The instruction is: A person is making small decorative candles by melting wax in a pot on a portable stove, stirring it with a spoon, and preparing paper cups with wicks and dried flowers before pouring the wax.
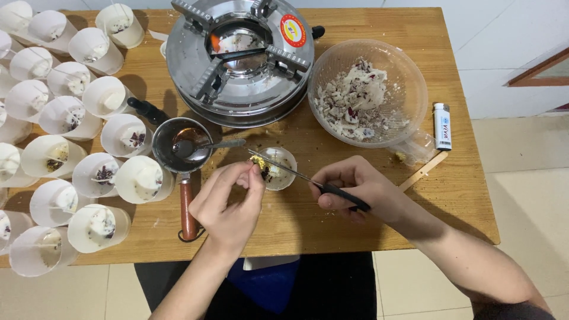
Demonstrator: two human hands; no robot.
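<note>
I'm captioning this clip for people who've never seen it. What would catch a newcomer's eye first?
Probably the big shiny steel burner at the table's top centre, then the crowd of white cups covering the left side. At the front, the right hand aims tweezers into a small cup that the left hand steadies.

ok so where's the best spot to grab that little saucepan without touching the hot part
Probably the brown wooden handle of the small saucepan. It sticks straight out toward the table's near edge, so come from that side. The bowl holds dark liquid and a spoon, so keep it level. The left hand is right beside that handle.
</note>
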